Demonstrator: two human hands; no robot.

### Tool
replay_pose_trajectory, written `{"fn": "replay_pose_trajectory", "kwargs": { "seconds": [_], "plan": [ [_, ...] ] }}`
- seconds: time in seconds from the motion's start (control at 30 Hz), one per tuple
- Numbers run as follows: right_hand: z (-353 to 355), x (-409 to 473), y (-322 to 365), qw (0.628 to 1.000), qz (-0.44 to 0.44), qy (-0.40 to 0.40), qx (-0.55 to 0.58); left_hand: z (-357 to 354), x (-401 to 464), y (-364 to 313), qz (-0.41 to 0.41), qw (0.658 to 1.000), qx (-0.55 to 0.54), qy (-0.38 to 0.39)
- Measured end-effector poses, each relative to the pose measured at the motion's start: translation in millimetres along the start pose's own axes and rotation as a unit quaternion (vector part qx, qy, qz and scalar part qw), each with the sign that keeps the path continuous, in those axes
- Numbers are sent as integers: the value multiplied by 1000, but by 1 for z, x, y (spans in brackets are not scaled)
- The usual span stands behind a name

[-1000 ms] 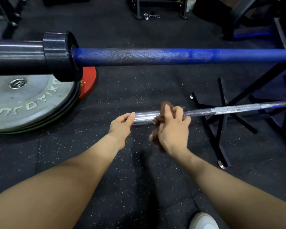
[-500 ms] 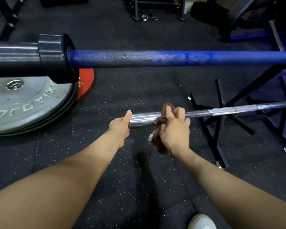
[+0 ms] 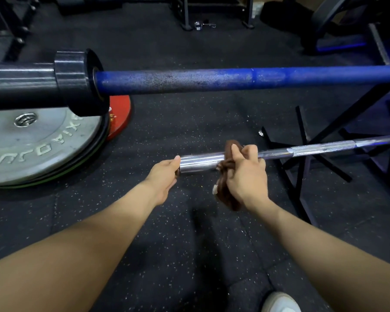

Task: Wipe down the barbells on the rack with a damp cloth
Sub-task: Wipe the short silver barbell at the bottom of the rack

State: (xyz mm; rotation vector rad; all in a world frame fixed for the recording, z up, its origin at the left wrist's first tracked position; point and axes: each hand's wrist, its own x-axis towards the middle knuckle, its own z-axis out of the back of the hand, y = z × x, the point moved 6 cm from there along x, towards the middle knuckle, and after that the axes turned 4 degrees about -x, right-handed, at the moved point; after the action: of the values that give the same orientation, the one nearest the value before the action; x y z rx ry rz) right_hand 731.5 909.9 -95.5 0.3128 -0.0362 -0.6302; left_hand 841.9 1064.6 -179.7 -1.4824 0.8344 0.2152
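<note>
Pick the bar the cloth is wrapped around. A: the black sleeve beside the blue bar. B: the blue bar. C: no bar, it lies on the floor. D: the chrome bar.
D: the right hand grips the brown cloth around the chrome bar, below the blue bar; the left hand is at the chrome bar's end.

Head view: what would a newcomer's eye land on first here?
The blue barbell spans the frame at the top, its dark sleeve looming at left. Below centre, the right hand wraps a brown cloth round the chrome barbell, while the left hand holds its end.
</note>
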Motion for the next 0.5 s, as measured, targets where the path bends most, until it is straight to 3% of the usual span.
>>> {"fn": "replay_pose_trajectory", "kwargs": {
  "seconds": [0.07,0.2,0.3,0.5],
  "plan": [
    [-1,-5,15,1000,-3,9,-8,0,-1,0,-9,1000,-6,17],
    [-21,-15,56,990,114,40,-72,-1,0,-1,-18,1000,6,11],
    [-22,-11,58,983,145,39,-101,-1,0,-2,-15,999,29,1],
    [4,-4,7,991,-18,16,-130,2,1,0,-9,998,56,-22]
  ]
}}
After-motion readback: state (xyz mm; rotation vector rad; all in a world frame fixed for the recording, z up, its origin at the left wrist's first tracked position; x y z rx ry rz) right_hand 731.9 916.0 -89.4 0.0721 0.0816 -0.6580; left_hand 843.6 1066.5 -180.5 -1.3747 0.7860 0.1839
